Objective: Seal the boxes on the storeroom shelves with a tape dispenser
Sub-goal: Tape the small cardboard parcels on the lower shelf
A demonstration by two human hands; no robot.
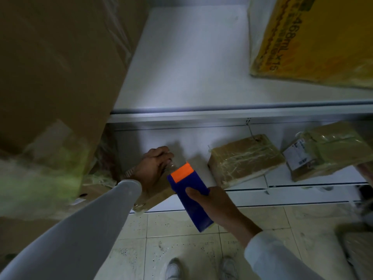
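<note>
Along the lower shelf (pixel 302 190) a brown box (pixel 157 194) lies under both hands. Right hand (pixel 214 201) wraps its grip round the blue tape dispenser (pixel 190 196), orange nose over the box; left hand (pixel 154 165) pinches what looks like clear tape end. Best to anchor that end flat, then draw steadily along the seam. Two wrapped parcels (pixel 242 159) sit just right, a big carton (pixel 50 77) crowding left.

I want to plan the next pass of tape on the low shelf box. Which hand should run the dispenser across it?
The right hand: it already grips the blue tape dispenser, nose toward the box. The left hand pinches the clear tape end over that box.
</note>
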